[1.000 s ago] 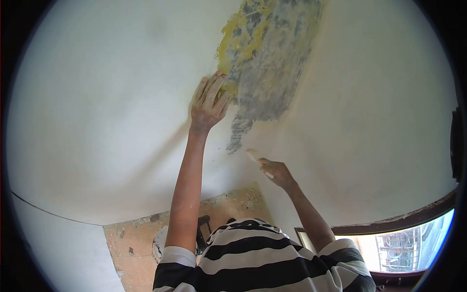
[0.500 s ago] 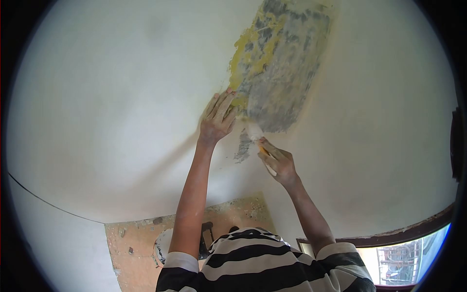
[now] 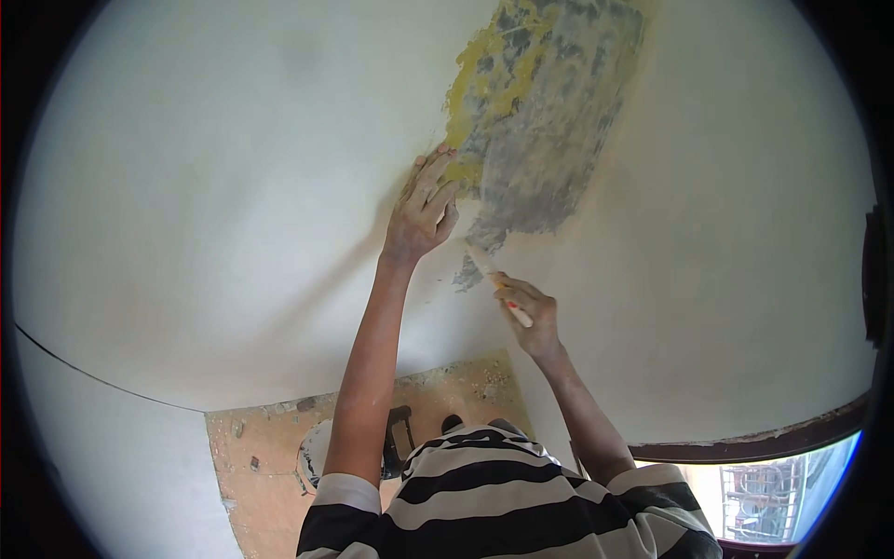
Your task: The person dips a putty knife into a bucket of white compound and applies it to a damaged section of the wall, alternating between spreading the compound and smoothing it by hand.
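My right hand [image 3: 528, 315] is closed around the pale handle of a putty knife [image 3: 482, 260]. Its blade lies against the wall [image 3: 279, 168], at the lower tip of a bare grey patch [image 3: 549, 140]. My left hand [image 3: 420, 207] rests on the wall with its fingers stretched out, up and to the left of the blade. Its fingertips reach a strip of yellowish coating [image 3: 466, 84] along the patch's left edge. Nothing shows in the left hand, though its palm side is hidden.
Below is an orange-brown floor [image 3: 270, 466] scattered with debris. A white bucket [image 3: 315, 452] stands there, partly behind my left forearm, beside a dark object [image 3: 399, 438]. A window [image 3: 764, 494] with a dark frame is at lower right.
The putty knife has turned, so its blade now appears narrow and points up-left. My left hand has shifted slightly upward in view, still with fingers stretched. The grey area beside the blade looks larger.
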Demonstrator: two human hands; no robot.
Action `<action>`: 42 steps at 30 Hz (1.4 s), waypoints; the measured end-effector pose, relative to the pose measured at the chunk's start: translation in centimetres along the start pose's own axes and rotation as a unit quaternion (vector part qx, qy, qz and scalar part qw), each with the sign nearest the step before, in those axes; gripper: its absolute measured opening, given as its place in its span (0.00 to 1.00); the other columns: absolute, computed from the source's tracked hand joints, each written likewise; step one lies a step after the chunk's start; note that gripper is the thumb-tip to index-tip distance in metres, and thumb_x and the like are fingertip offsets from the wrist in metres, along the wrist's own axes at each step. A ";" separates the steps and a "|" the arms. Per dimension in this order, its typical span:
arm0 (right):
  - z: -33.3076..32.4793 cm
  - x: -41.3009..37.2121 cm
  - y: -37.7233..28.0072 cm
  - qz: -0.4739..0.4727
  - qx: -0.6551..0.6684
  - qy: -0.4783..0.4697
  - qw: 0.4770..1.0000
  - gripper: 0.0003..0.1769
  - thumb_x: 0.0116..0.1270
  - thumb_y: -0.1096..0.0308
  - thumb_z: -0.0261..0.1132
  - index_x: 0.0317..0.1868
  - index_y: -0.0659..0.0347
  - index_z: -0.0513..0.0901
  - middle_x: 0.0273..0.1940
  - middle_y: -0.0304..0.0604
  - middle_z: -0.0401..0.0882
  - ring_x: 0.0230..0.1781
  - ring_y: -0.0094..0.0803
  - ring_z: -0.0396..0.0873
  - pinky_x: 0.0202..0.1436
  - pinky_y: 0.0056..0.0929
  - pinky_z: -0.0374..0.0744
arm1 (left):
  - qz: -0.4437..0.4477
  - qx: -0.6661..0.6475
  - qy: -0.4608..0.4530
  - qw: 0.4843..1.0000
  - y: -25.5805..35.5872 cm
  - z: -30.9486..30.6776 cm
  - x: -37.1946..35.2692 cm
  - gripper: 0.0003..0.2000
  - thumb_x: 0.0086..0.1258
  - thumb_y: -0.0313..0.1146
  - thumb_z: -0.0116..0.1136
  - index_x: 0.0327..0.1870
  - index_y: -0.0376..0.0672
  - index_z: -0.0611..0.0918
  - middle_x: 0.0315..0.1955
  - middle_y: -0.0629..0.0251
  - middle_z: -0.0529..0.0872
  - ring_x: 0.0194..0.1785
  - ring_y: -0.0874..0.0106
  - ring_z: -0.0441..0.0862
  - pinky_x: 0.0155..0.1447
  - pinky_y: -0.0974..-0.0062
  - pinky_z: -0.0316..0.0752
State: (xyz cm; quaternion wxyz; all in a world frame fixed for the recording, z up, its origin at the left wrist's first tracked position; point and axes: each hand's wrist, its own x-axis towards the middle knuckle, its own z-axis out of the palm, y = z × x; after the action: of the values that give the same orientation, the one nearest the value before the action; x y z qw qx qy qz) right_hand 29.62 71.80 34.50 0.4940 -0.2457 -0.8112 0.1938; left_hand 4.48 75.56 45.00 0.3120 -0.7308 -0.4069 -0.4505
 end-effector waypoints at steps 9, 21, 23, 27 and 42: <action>-1.8 -9.0 3.1 0.486 0.387 0.221 0.752 0.10 0.71 0.72 0.69 0.48 0.71 0.84 0.46 0.49 0.86 0.47 0.39 0.89 0.59 0.37 0.90 | -0.327 -0.271 0.050 0.904 6.0 -1.5 -8.9 0.08 0.72 0.19 0.54 0.48 0.37 0.82 0.66 0.51 0.81 0.74 0.55 0.76 0.76 0.62 0.71; -3.2 -17.8 1.9 0.582 0.617 0.242 0.471 0.09 0.76 0.67 0.66 0.48 0.64 0.82 0.46 0.56 0.88 0.43 0.44 0.90 0.46 0.40 0.92 | -0.640 -0.551 0.026 0.535 17.7 -4.2 -21.3 0.05 0.80 0.31 0.52 0.47 0.41 0.78 0.46 0.54 0.86 0.54 0.56 0.88 0.61 0.56 0.84; -4.1 -18.5 1.5 0.574 0.637 0.220 0.465 0.08 0.76 0.66 0.66 0.48 0.62 0.83 0.45 0.53 0.89 0.43 0.43 0.90 0.44 0.37 0.91 | -0.643 -0.562 0.036 0.519 19.5 -4.9 -21.0 0.05 0.79 0.31 0.53 0.47 0.41 0.77 0.46 0.54 0.86 0.54 0.56 0.88 0.60 0.57 0.84; -6.2 -20.8 -1.3 0.554 0.664 0.187 0.467 0.07 0.76 0.65 0.65 0.48 0.59 0.84 0.42 0.49 0.90 0.39 0.40 0.89 0.41 0.34 0.88 | -0.665 -0.566 0.062 0.483 25.0 -7.3 -21.4 0.05 0.77 0.34 0.52 0.46 0.44 0.75 0.46 0.53 0.86 0.53 0.55 0.88 0.58 0.56 0.84; -7.3 -35.7 -14.0 0.635 0.654 0.207 0.356 0.07 0.75 0.62 0.67 0.45 0.54 0.87 0.39 0.45 0.91 0.38 0.37 0.89 0.43 0.36 0.87 | -0.734 -0.535 0.076 0.413 41.6 -17.7 -29.0 0.04 0.78 0.35 0.51 0.46 0.47 0.74 0.46 0.50 0.87 0.52 0.51 0.89 0.54 0.55 0.86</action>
State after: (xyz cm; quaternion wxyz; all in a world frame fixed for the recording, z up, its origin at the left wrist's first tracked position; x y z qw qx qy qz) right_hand 47.24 40.00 20.28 0.3812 -0.3194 0.0959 0.8622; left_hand 26.10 32.22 21.89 -0.5613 -0.1356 -0.4394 -0.6881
